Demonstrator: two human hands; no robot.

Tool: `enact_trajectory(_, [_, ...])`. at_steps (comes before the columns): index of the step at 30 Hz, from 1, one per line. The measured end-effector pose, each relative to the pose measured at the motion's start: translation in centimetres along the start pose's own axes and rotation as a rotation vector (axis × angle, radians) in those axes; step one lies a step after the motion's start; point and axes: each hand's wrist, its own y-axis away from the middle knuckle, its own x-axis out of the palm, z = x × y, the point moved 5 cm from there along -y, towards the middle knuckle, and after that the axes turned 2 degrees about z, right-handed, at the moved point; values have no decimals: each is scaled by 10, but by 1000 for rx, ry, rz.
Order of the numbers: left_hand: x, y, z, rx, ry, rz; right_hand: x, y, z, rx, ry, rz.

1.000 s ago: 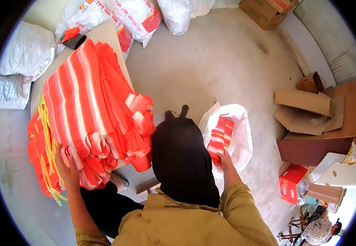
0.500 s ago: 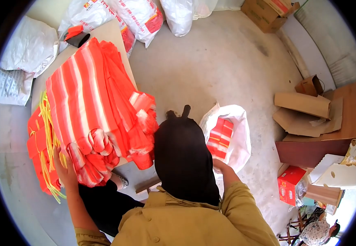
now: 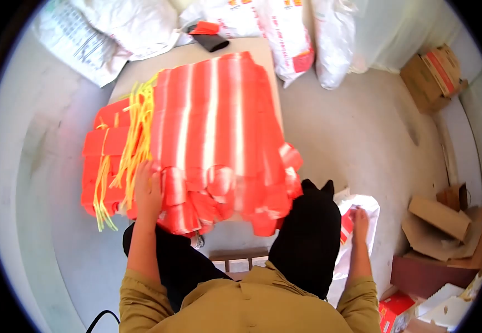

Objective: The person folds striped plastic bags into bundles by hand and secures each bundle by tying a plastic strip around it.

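Observation:
A thick stack of red and white striped cloth or mesh (image 3: 210,116) lies on the table. My left hand (image 3: 149,186) rests at its lower left corner, beside a bunch of yellow strings (image 3: 135,133); whether its fingers grip anything is unclear. Left of the strings sit folded red bundles (image 3: 105,144) tied with yellow cord. My right hand (image 3: 358,221) reaches into the white sack (image 3: 372,208) on the floor to the right of my knee, next to a red striped bundle (image 3: 346,226) inside; its fingers are small and blurred.
Full white sacks (image 3: 285,39) stand behind the table (image 3: 252,47), where a dark and red item (image 3: 210,40) lies. Cardboard boxes (image 3: 432,77) are at the back right, with an open carton (image 3: 438,225) and red box (image 3: 396,311) nearer.
The view has swung left, so the table and stack now sit nearer the middle. My right hand has moved from the sack's near edge to over its opening. My left hand stays by the strings.

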Motion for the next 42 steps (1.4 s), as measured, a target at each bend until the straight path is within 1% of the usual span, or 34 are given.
enact_trajectory(1, [1, -4, -2, -21, 32, -1, 7, -6, 53, -37, -26, -17])
enact_trajectory(3, [6, -10, -1, -35, 66, 11, 34, 0, 167, -181, -135, 42])
enact_trajectory(4, [4, -16, -13, -74, 177, 10, 55, 11, 223, -255, -140, 93])
enact_trajectory(5, [5, -19, -14, -78, 159, 27, 78, 24, 271, -328, -145, 142])
enact_trajectory(7, [9, -29, -13, -81, 126, 60, 133, 49, 341, -547, -67, 349])
enact_trajectory(8, [10, -34, -14, -131, 248, 66, 164, 74, 376, -628, 138, 409])
enact_trajectory(9, [11, -38, -15, -156, 256, 85, 197, 100, 405, -707, 345, 465])
enact_trajectory(11, [14, -43, -10, -208, 275, 124, 259, 148, 443, -1053, 522, 629])
enact_trajectory(12, [19, -44, 0, -107, 189, 71, 289, 160, 447, -1225, 595, 663])
enact_trajectory(13, [16, -44, 1, -97, 189, 66, 316, 168, 445, -1399, 664, 698])
enact_trajectory(16, [8, -45, -2, -96, 213, 54, 375, 163, 434, -1363, 731, 760])
enact_trajectory(17, [9, -45, 1, -112, 245, 50, 385, 156, 431, -1338, 753, 744])
enact_trajectory(19, [11, -44, 6, -50, 189, 12, 395, 138, 429, -1283, 800, 712])
enact_trajectory(20, [12, -45, 8, -54, 175, 6, 395, 134, 428, -1208, 703, 727])
enact_trajectory(23, [15, -48, 13, -157, 274, 25, 378, 145, 439, -1184, 475, 832])
enact_trajectory(24, [16, -49, 14, -158, 262, 16, 378, 151, 442, -1250, 485, 883])
enact_trajectory(27, [18, -52, 15, -163, 234, -1, 376, 176, 449, -1331, 507, 978])
enact_trajectory(30, [17, -53, 10, -201, 245, 19, 383, 189, 443, -1349, 504, 1045])
enact_trajectory(33, [18, -53, 6, -245, 265, 64, 388, 189, 432, -1412, 538, 975])
enact_trajectory(39, [17, -54, 6, -253, 249, 97, 393, 194, 433, -1418, 575, 963])
enact_trajectory(42, [15, -52, 6, -254, 256, 108, 392, 195, 434, -1470, 518, 940])
